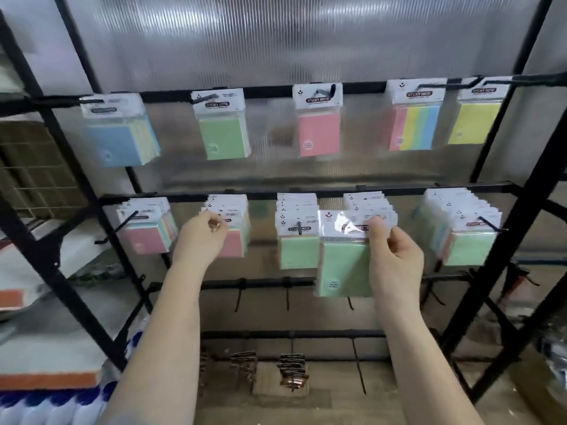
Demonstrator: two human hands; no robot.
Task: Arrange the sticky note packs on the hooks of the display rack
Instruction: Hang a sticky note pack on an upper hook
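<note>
1. I see a green pack pinched at its white header by the right hand, thumb and fingers closed on the header's right end.
2. That pack hangs in front of the fourth stack on the middle bar, with its left edge overlapping the third stack; I cannot tell whether it is on a hook.
3. The left hand is curled at the front of the second stack on the same bar, fingertips pressed together at the headers; I cannot tell whether it grips a pack or the hook.
4. The middle bar carries five stacks: pink-fronted at the far left, the pink one at the left hand, a green one, the one behind the held pack, and a green-fronted one at the far right.
5. The top bar carries five hanging sets: blue, green, pink, a striped pink-yellow-green-blue one and yellow.
6. Lower bars of the black rack hold bare hooks, and small dark clips hang near the bottom.
7. A ribbed translucent panel stands behind the rack.
8. At the left I see an orange-and-white slab on a shelf.
</note>
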